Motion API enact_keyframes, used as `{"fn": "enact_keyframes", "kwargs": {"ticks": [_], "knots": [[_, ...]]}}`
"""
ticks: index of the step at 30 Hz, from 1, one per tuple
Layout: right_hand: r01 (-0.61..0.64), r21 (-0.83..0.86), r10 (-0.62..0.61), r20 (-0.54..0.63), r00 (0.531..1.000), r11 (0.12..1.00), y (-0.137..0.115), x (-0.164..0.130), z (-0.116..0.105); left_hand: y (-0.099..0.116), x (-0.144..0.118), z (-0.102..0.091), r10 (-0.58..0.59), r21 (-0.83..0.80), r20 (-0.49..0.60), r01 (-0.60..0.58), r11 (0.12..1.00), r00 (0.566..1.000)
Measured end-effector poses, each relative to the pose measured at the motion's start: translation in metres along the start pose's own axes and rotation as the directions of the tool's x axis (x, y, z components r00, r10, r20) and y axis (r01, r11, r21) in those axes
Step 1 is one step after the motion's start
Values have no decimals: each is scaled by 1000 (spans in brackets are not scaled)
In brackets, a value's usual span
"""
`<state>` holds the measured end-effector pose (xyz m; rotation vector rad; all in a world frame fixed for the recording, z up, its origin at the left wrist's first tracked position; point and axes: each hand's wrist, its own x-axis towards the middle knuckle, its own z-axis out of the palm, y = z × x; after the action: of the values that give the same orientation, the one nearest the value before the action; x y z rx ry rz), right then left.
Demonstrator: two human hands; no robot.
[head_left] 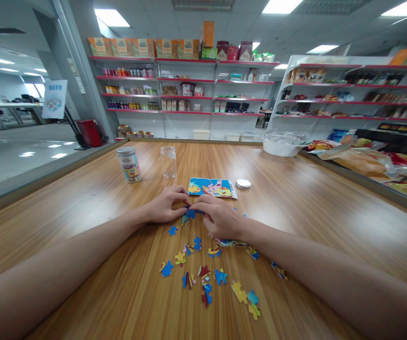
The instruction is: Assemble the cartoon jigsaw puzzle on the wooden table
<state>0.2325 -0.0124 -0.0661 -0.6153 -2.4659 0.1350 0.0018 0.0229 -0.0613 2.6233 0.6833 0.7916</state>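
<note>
Both forearms stretch forward over the wooden counter [295,198] and meet near its middle. The left hand [166,204] and the right hand [219,216] lie palm down, knuckles up, fingertips nearly touching. Between them they pinch a small cluster of blue puzzle pieces [189,215] that rests on the counter, fingers curled closed around its edges. More loose pieces [206,278] lie scattered nearer the person, between the 2 forearms. Just beyond the hands lies a colourful picture card [212,187], with a round metal lid [243,183] beside it. Farther left stand a clear empty tube [168,162] and a printed can [128,164], both upright.
</note>
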Motion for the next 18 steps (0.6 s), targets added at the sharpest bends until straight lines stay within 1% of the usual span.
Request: {"fn": "enact_keyframes", "kwargs": {"ticks": [2,4,9,13,18], "knots": [[-17,10,17,-66,998,1000,2,0,0,1,0,0,1,-2,-2,-1,1000,1000],[-7,9,8,-98,995,1000,3,0,0,1,1,0,0,0,-5,0,1000,1000],[37,0,-37,-72,997,999,5,-1,2,0,1,1,-4,6,-6,4,1000,1000],[16,-14,-17,-73,997,1000,6,-2,2,-3,0,3,2,8,-8,-2,1000,1000],[-17,15,18,-60,998,1000,8,-3,0,-2,0,2,-6,16,13,5,1000,1000]]}}
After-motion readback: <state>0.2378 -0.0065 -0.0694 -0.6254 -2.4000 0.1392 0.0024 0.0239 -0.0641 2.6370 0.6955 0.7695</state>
